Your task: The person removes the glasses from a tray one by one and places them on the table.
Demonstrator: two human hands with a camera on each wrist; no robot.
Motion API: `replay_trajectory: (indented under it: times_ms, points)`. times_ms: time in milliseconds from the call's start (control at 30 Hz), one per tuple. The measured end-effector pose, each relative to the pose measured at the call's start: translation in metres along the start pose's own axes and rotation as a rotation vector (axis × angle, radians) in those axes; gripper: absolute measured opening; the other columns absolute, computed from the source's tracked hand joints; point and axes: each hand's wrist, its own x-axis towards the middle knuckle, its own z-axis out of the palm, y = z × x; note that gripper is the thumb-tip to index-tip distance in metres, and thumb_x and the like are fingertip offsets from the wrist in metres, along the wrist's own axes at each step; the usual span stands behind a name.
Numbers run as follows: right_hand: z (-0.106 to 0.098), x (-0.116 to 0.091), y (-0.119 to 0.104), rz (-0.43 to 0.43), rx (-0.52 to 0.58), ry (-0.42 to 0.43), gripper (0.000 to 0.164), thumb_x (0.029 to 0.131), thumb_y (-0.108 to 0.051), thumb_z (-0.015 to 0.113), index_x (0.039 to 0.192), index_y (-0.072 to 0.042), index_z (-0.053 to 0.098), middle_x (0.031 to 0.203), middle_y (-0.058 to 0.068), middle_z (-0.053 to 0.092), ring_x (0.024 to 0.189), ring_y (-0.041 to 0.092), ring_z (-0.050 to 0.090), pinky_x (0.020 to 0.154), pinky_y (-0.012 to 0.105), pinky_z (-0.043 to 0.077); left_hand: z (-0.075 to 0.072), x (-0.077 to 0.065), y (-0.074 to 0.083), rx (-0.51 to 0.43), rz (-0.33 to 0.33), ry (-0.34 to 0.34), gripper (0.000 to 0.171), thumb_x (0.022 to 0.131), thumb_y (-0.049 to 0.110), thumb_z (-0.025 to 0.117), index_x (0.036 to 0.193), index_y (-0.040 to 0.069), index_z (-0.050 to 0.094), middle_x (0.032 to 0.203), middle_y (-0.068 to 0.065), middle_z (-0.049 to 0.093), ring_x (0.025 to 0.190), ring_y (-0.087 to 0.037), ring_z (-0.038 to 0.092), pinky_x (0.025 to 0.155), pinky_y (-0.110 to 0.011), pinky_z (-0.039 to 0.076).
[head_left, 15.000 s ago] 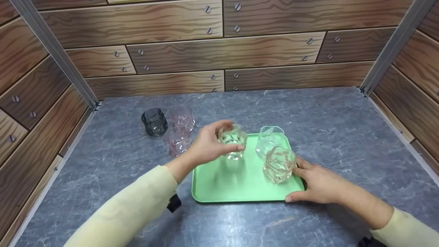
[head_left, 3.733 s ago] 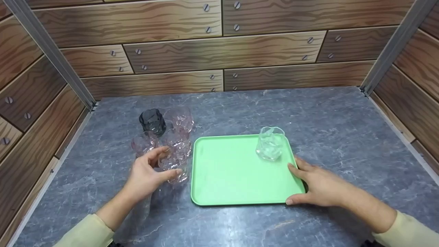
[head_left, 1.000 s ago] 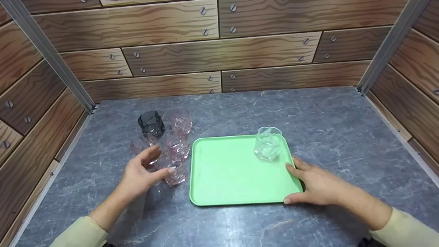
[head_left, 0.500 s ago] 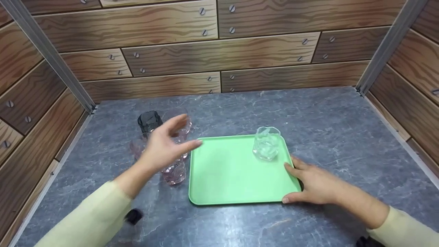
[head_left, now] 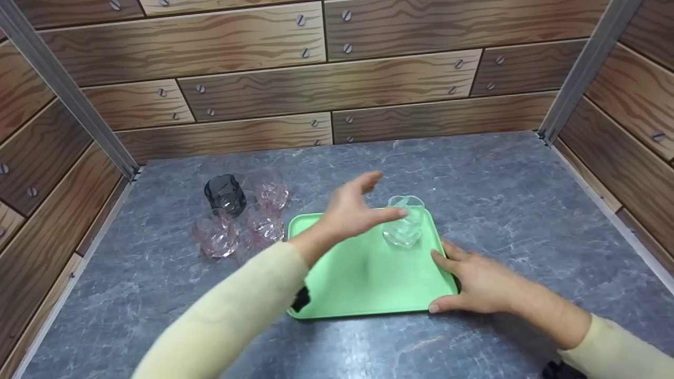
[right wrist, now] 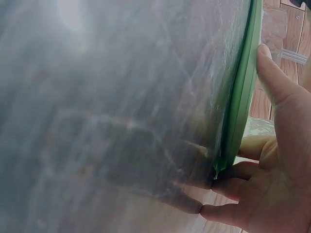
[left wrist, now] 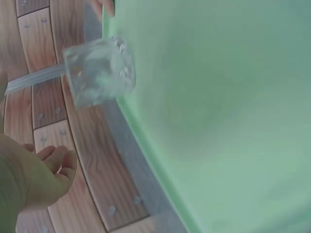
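My left hand [head_left: 350, 210] hovers over the back of the green tray [head_left: 389, 284], its thumb stretched out and fingers spread, holding nothing. The thumb tip overlaps the clear glass [head_left: 403, 231], which stands upright near the tray's back right corner. In the left wrist view the glass [left wrist: 99, 73] and the hand [left wrist: 39, 174] appear apart. My right hand [head_left: 482, 284] grips the tray's front right corner. Seen from the right wrist, its thumb lies along the tray's rim [right wrist: 243, 92], and the other fingers bend around the side.
Left of the tray stand a dark grey glass [head_left: 225, 195] and pink-tinted glasses: one at the back [head_left: 271, 192], a middle one [head_left: 267, 229] and a front-left one [head_left: 216, 237]. Wood-patterned walls [head_left: 253, 42] enclose the grey marbled table [head_left: 474, 179].
My left hand has let go of a pink glass beside the tray and swung right, toward the clear glass. Its forearm now hides that pink glass. The right hand keeps its grip on the tray.
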Motion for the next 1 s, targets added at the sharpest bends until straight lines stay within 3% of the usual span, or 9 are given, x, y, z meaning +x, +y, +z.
replay_trajectory:
  times_ms: [167, 467, 1000]
  points:
    - [0.0, 0.002, -0.001, -0.004, -0.003, 0.001, 0.123, 0.082, -0.087, 0.064, 0.158, 0.007, 0.042, 0.165, 0.036, 0.027, 0.143, 0.058, 0.041, 0.11, 0.07, 0.042, 0.022, 0.012, -0.005, 0.013, -0.016, -0.042, 0.098, 0.085, 0.052, 0.088, 0.165, 0.019, 0.04, 0.166, 0.001, 0.044, 0.15, -0.021, 0.043, 0.115, -0.04, 0.046]
    - [0.001, 0.0, 0.001, -0.021, -0.003, 0.013, 0.122, 0.082, -0.086, 0.064, 0.157, 0.008, 0.042, 0.166, 0.035, 0.026, 0.144, 0.057, 0.04, 0.11, 0.069, 0.043, 0.044, 0.024, -0.016, 0.004, -0.044, -0.084, 0.102, 0.083, 0.05, 0.09, 0.166, 0.02, 0.038, 0.167, 0.001, 0.041, 0.15, -0.023, 0.043, 0.115, -0.043, 0.046]
    - [0.0, 0.0, 0.0, -0.008, 0.003, -0.007, 0.121, 0.083, -0.085, 0.064, 0.158, 0.007, 0.042, 0.166, 0.036, 0.026, 0.142, 0.06, 0.04, 0.11, 0.071, 0.041, 0.052, 0.025, -0.02, 0.044, -0.043, -0.123, 0.091, 0.085, 0.046, 0.09, 0.161, 0.021, 0.046, 0.161, -0.001, 0.05, 0.146, -0.023, 0.048, 0.112, -0.045, 0.049]
